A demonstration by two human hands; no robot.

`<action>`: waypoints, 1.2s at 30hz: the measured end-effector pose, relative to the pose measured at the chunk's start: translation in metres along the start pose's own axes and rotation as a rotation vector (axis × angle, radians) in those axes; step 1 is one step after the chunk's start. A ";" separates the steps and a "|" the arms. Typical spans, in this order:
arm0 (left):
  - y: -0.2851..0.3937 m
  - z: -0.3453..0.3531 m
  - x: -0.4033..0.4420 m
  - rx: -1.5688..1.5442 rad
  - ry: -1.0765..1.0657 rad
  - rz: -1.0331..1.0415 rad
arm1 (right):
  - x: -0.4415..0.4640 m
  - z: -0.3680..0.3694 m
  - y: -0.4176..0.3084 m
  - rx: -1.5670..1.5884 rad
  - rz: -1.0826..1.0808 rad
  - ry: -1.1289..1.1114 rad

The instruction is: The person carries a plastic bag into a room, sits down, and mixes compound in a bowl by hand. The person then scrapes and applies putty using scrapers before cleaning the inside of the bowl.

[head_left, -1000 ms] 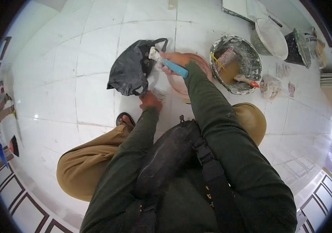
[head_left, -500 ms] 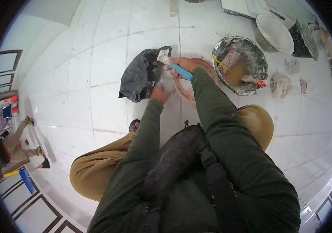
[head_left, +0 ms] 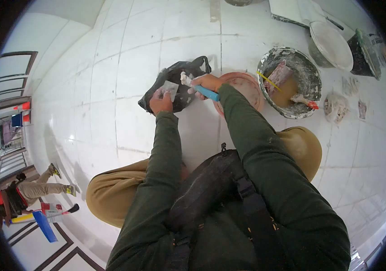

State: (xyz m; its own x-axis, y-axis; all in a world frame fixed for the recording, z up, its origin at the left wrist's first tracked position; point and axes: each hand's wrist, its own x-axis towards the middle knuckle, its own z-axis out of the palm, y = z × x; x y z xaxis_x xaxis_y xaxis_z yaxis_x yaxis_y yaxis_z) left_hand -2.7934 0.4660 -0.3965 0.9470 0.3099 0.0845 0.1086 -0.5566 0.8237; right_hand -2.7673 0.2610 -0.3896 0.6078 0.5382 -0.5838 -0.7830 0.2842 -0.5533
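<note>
My right hand (head_left: pixel 206 84) is wrapped round a tool with a blue handle (head_left: pixel 208 93). Its head is caked in white, so I cannot tell its exact kind. My left hand (head_left: pixel 161 103) pinches a flat greyish-white piece (head_left: pixel 171 89) over a crumpled black plastic bag (head_left: pixel 185 72) on the floor. Partly behind my right wrist lies a round pinkish basin (head_left: pixel 251 81) with whitish residue inside.
Right of the basin stands a plaster-spattered black bucket (head_left: pixel 312 72) holding murky water, a yellow stick and a red-handled brush (head_left: pixel 305 101). Clear plastic bags (head_left: pixel 336 107) and more tubs (head_left: pixel 333 45) lie further right. A person (head_left: pixel 32 189) walks at far left.
My left hand has come up and left from beside the bag and now shows the flat piece. My right hand keeps the blue-handled tool. The person at far left has moved.
</note>
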 end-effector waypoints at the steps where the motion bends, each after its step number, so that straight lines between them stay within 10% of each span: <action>1: 0.002 0.001 -0.001 0.106 -0.030 0.061 | 0.006 -0.001 0.003 -0.002 -0.009 -0.016; 9: 0.012 0.019 -0.007 0.382 -0.145 0.274 | 0.023 0.012 0.017 -0.116 -0.112 0.109; 23: 0.016 0.037 0.005 0.295 -0.083 0.021 | -0.002 0.038 0.010 -0.480 -0.052 0.112; 36: -0.009 0.016 0.039 0.104 -0.242 0.056 | -0.013 0.003 -0.012 -0.217 -0.177 0.146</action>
State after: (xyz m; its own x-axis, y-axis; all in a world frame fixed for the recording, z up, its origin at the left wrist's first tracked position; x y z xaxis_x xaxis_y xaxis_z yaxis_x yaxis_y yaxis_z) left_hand -2.7526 0.4708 -0.4090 0.9957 0.0903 -0.0181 0.0726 -0.6479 0.7583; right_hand -2.7665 0.2529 -0.3740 0.7567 0.3716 -0.5379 -0.6269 0.1789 -0.7583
